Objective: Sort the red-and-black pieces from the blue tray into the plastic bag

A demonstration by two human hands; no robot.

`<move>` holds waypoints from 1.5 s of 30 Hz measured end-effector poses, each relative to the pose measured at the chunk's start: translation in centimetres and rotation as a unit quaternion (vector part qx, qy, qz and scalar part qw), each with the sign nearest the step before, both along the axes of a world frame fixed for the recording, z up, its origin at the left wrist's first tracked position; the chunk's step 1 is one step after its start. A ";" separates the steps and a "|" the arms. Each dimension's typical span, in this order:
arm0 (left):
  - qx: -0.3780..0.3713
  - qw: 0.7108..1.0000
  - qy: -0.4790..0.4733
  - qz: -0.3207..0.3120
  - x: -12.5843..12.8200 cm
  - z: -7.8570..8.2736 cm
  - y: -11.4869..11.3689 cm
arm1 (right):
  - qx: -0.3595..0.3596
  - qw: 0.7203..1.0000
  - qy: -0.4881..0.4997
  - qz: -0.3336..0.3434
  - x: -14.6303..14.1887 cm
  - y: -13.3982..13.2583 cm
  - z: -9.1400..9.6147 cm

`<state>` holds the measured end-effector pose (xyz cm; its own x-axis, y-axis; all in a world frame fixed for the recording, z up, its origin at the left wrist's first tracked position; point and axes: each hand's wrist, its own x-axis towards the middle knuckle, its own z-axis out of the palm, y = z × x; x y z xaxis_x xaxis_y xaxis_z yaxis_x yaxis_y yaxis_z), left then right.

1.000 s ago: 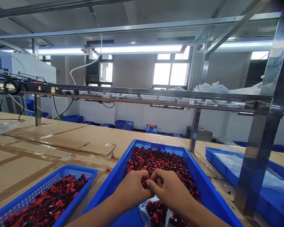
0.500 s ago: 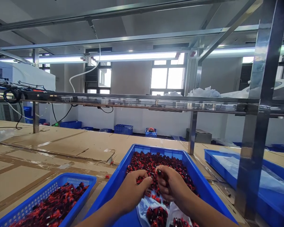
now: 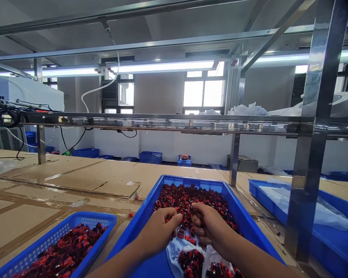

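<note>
Small parts (image 3: 188, 195), red and black, heaped in far half of blue tray (image 3: 191, 180).

Right hand (image 3: 211, 228): fingers curled tight on few small parts, just over heap.

Left hand (image 3: 160, 231): fingertips drawn together at heap edge, close beside right; whether it grips piece, cannot tell.

Clear bag (image 3: 175, 253) under wrists, more pieces inside.

Step, judged: sorting by hand. Next move calls for firm pinch, as pieces are tiny and tangled.

Blue basket (image 3: 88, 217) at left, same pieces. Bench (image 3: 75, 173) cardboard-covered.

Two hands (image 3: 159, 231) (image 3: 211, 229), two blue trays (image 3: 191, 180) (image 3: 263, 194), one mesh basket (image 3: 87, 217) nearby.
</note>
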<state>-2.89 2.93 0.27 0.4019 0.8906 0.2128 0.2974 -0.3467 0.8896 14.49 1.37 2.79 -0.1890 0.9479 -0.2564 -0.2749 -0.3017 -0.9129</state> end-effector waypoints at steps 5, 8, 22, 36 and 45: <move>-0.061 0.997 -0.038 -0.008 0.1 0.1 0.3 | 0.012 0.999 0.042 0.017 0.4 0.0 0.3; -0.199 0.975 -0.097 0.007 0.3 0.1 0.6 | 0.014 0.999 0.004 0.048 0.5 -0.2 0.3; -0.333 0.933 -0.099 0.089 1.7 -0.4 -0.7 | 0.369 0.805 -0.465 -0.002 -2.9 -3.2 -1.7; -0.329 0.936 -0.122 0.030 1.6 1.0 -1.5 | 0.463 0.766 -0.443 -0.034 -1.7 -2.9 -0.8; -0.292 0.950 -0.107 -0.005 1.4 -0.3 -1.4 | 0.525 0.699 -0.485 -0.014 -1.2 -3.1 -0.9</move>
